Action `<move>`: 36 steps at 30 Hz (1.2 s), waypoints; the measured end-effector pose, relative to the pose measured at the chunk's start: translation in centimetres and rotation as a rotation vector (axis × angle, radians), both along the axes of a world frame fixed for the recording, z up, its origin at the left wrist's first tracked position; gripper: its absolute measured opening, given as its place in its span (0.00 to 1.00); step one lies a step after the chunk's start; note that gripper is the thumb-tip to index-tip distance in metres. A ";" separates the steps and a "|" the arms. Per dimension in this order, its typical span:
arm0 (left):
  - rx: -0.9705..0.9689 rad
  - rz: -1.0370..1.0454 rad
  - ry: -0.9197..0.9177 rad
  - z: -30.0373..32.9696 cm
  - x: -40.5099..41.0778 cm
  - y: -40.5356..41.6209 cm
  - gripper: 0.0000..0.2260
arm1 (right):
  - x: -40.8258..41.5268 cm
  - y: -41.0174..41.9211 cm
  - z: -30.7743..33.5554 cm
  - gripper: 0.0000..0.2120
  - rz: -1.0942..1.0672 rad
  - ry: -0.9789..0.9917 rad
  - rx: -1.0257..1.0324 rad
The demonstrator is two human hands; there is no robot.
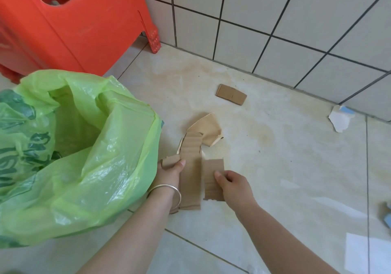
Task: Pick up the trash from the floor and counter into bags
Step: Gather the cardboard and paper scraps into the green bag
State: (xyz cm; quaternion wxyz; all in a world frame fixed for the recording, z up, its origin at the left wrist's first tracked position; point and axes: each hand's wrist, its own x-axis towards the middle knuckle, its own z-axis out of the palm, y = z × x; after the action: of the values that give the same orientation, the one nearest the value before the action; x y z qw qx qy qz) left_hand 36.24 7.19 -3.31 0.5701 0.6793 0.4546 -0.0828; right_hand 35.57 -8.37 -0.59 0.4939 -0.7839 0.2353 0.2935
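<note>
Cardboard scraps, torn, corrugated, brown: several pieces lie on the tiled floor (275, 168) between and just ahead of your hands.

Long cardboard strip (190, 172): lies along the inner side of your left hand (169, 173), thumb laid across its edge; your left fingers also curl around a small cardboard piece (170, 161). A silver bangle (169, 191) sits on that wrist.

Short cardboard strip (212, 178): just right of the long one, pinched at its right edge by your right hand (230, 183), thumb on top, fingers curled.

Crumpled cardboard piece (208, 131): beyond both hands, touching the far end of the long strip.

Folded cardboard piece (231, 94): farther ahead of your right hand, near the tiled wall (275, 20), apart from the rest.

White and blue paper scrap (340, 119): well to the right of your right hand, at the foot of the wall.

Green plastic bag (74, 146): mouth open, immediately left of your left hand, touching your left wrist.

Red plastic stool (74, 26): behind the bag, far left of your hands.

Blue item (387, 216): at the right edge of view, too cut off to identify.
</note>
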 end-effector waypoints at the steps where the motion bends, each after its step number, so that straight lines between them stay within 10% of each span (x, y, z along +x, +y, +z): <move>1: -0.010 -0.004 -0.006 0.3 -0.3 -0.4 0.20 | 0.3 0.1 0.5 0.14 -0.022 -0.005 0.057; 10: -0.149 -0.038 -0.133 2.7 -2.4 -2.4 0.01 | 1.1 1.5 1.1 0.03 0.100 -0.241 -0.042; 15: -0.151 0.037 -0.080 2.3 -2.8 -1.5 0.05 | 2.9 2.3 1.6 0.07 0.288 -0.296 -0.197; 19: -0.190 0.099 -0.051 2.4 -2.8 -0.5 0.25 | 7.0 3.0 1.1 0.10 0.238 -0.416 -0.383; 24: -0.228 0.118 0.014 2.0 -3.3 0.4 0.18 | 11.1 3.6 -0.9 0.28 0.221 -0.301 -0.528; 28: -0.176 0.155 0.020 1.2 -4.6 0.4 0.38 | 12.1 4.6 -2.6 0.37 0.247 -0.179 -0.524; 36: -0.128 0.172 0.069 1.0 -5.4 -0.1 0.28 | 9.8 2.6 -3.1 0.19 0.257 -0.013 -0.412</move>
State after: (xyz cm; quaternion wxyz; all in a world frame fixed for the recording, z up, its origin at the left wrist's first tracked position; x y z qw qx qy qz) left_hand 30.88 7.10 -2.30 0.6015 0.5968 0.5242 -0.0855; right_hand 45.40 -5.80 -3.66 0.2836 -0.8935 0.1856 0.2946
